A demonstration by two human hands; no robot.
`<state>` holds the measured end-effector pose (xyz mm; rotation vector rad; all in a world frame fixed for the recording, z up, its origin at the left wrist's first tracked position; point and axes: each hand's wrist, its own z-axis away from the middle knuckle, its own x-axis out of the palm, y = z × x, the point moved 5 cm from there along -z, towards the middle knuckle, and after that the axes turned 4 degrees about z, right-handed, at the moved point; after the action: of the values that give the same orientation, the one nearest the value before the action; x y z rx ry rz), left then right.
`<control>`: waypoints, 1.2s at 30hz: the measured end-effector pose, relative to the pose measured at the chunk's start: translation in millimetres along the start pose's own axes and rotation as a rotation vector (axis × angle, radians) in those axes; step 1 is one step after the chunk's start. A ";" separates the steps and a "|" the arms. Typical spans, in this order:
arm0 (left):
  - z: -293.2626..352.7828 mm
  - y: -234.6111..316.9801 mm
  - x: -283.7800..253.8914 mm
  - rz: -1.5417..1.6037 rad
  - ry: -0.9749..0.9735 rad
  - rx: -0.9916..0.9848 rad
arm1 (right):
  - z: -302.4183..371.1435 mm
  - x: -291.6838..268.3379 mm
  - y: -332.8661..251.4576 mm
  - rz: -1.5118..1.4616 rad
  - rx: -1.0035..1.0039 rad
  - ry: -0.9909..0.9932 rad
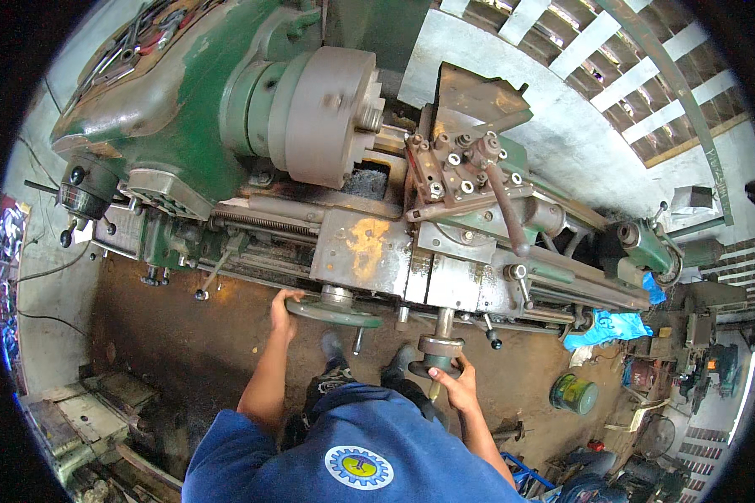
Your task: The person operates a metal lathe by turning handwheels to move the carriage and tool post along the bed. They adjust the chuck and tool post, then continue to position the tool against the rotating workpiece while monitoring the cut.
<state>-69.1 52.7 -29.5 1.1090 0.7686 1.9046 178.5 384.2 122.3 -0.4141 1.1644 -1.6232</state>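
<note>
I stand at a green metal lathe point(189, 109). My left hand point(284, 310) is closed round the left rim of the large carriage handwheel point(335, 316), below the worn, yellow-patched apron. My right hand point(456, 384) grips the small cross-slide handwheel point(438, 356) by its edge, thumb on top; some of its fingers are hidden beneath. Between and above my hands sits the tool post point(466, 168), with several bolts and a long clamping lever point(507, 210). To its left is the big grey chuck point(323, 117), and I see no workpiece in its jaws.
Spanners and other tools point(134, 42) lie on the headstock. Metal chips point(366, 183) gather below the chuck. The tailstock point(646, 247) is at the far right, near blue plastic sheeting point(608, 327). A green bucket point(574, 392) and a fan point(656, 434) stand behind me to the right.
</note>
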 end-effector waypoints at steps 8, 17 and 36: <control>176.7 -5.5 127.3 -0.695 -0.865 -0.432 | 4.6 1.3 -6.2 -0.001 0.008 0.028; 222.4 -102.2 170.1 0.115 -0.762 -1.081 | 0.8 0.8 2.0 -0.106 0.011 -0.025; 223.8 -72.7 196.2 -0.741 -0.692 -0.523 | -3.0 2.3 51.4 -0.660 0.203 -0.250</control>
<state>93.8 282.1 91.8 0.8788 0.2007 0.9122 203.2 384.7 77.1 -0.9064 0.6925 -2.1500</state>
